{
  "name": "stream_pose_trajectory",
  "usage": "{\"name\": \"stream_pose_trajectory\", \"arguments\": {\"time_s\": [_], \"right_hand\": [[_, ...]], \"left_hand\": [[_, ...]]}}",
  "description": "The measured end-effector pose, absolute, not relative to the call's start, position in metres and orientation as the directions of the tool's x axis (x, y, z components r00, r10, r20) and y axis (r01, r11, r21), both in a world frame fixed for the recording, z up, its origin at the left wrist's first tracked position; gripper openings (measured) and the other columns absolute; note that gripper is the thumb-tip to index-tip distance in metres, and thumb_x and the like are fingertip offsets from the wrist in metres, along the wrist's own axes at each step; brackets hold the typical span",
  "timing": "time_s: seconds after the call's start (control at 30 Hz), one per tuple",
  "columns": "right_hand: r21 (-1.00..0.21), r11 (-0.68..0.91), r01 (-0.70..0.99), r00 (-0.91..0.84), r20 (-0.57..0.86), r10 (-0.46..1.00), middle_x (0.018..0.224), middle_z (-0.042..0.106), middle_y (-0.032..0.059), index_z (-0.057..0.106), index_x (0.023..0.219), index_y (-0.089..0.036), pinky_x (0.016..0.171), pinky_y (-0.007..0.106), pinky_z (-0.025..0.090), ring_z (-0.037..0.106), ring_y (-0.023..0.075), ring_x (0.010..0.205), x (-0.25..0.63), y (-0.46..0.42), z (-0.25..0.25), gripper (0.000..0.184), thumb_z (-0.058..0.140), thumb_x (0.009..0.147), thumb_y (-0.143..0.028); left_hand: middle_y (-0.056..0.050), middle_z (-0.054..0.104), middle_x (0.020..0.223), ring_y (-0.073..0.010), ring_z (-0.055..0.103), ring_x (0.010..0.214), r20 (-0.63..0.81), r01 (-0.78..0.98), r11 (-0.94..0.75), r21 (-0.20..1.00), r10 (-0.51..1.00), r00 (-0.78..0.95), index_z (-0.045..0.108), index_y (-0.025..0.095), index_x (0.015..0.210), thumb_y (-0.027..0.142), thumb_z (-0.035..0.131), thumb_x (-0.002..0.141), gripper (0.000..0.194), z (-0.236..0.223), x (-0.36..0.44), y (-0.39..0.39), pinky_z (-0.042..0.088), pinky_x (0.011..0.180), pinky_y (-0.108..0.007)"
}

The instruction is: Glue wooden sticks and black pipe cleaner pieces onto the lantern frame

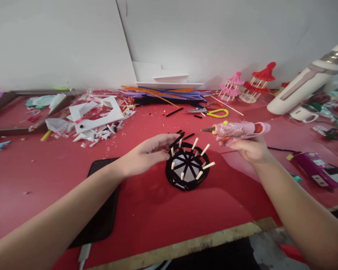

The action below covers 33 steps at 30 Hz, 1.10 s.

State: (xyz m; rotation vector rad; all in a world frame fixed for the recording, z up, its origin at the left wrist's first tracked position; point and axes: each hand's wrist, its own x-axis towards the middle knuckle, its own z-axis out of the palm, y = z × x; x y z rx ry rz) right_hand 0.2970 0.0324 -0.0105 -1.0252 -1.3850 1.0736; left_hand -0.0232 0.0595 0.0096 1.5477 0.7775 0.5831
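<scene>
A round black straw frame [187, 167] with spokes and several white upright sticks sits on the red table [163, 210]. My left hand [149, 152] pinches a short black straw piece [177, 140] at the frame's upper left rim. My right hand [250, 147] is closed round a pink glue gun [236, 129], held above and to the right of the frame with its nozzle pointing left.
Coloured straws [163, 93], yellow-handled scissors [211, 111] and loose black straw bits lie behind. White scraps [92, 116] pile at left. Pink and red straw pagodas [248, 86], a white bottle [307, 82] and a purple device [318, 168] stand right. A black mat [101, 202] lies near left.
</scene>
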Motion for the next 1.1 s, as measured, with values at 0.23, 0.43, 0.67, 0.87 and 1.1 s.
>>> {"name": "stream_pose_trajectory", "arguments": {"time_s": [0.23, 0.43, 0.67, 0.87, 1.1], "right_hand": [[-0.997, 0.071, -0.031, -0.02, 0.072, 0.997, 0.077, 0.076, 0.0012, 0.077, 0.075, -0.024, 0.069, 0.034, 0.055, 0.068, 0.0198, 0.07, 0.276, 0.026, -0.003, 0.019, 0.068, 0.06, -0.016], [-0.988, -0.052, -0.142, 0.052, -0.06, 0.997, 0.068, 0.073, 0.0024, 0.072, 0.074, -0.02, 0.056, 0.029, 0.048, 0.067, 0.0196, 0.063, 0.253, 0.019, 0.003, 0.02, 0.064, 0.057, -0.017], [-0.959, -0.154, -0.239, -0.063, -0.143, 0.988, 0.069, 0.074, 0.0039, 0.07, 0.071, -0.02, 0.056, 0.03, 0.051, 0.068, 0.0202, 0.063, 0.243, 0.012, 0.003, 0.018, 0.06, 0.056, -0.019], [-0.922, -0.241, -0.304, -0.239, -0.171, 0.956, 0.078, 0.077, 0.0058, 0.07, 0.077, -0.021, 0.061, 0.033, 0.057, 0.071, 0.0216, 0.07, 0.24, 0.006, 0.006, 0.02, 0.061, 0.06, -0.018], [-0.953, -0.146, -0.264, -0.139, -0.112, 0.984, 0.069, 0.071, 0.0028, 0.072, 0.075, -0.019, 0.051, 0.027, 0.05, 0.061, 0.014, 0.055, 0.242, 0.008, 0.005, 0.016, 0.063, 0.061, -0.017]], "left_hand": [[-0.011, 0.052, 0.15, -0.0342, 0.043, 0.143, -0.077, 0.107, 0.022, 0.994, 0.833, 0.548, 0.052, 0.022, 0.14, 0.022, 0.059, 0.08, 0.059, 0.009, -0.02, 0.046, 0.036, 0.118, -0.053], [-0.021, 0.008, 0.165, -0.0485, 0.011, 0.152, 0.0, 0.362, -0.257, 0.896, 0.815, 0.579, -0.001, 0.024, 0.157, 0.043, 0.092, 0.057, 0.138, 0.006, -0.013, 0.006, 0.021, 0.121, -0.064], [-0.02, 0.051, 0.137, -0.0376, 0.054, 0.13, 0.05, 0.367, -0.287, 0.885, 0.841, 0.538, 0.008, 0.021, 0.143, 0.029, 0.079, 0.073, 0.1, 0.002, -0.004, -0.003, 0.046, 0.109, -0.053], [-0.022, 0.036, 0.153, -0.037, 0.049, 0.137, 0.065, 0.405, -0.344, 0.847, 0.823, 0.564, -0.001, 0.024, 0.151, 0.018, 0.071, 0.074, 0.105, 0.004, -0.022, 0.002, 0.043, 0.114, -0.05], [-0.018, 0.054, 0.141, -0.029, 0.063, 0.123, 0.091, 0.302, -0.31, 0.901, 0.819, 0.566, -0.004, 0.026, 0.151, 0.018, 0.07, 0.079, 0.104, -0.004, -0.028, 0.009, 0.046, 0.111, -0.047]]}}
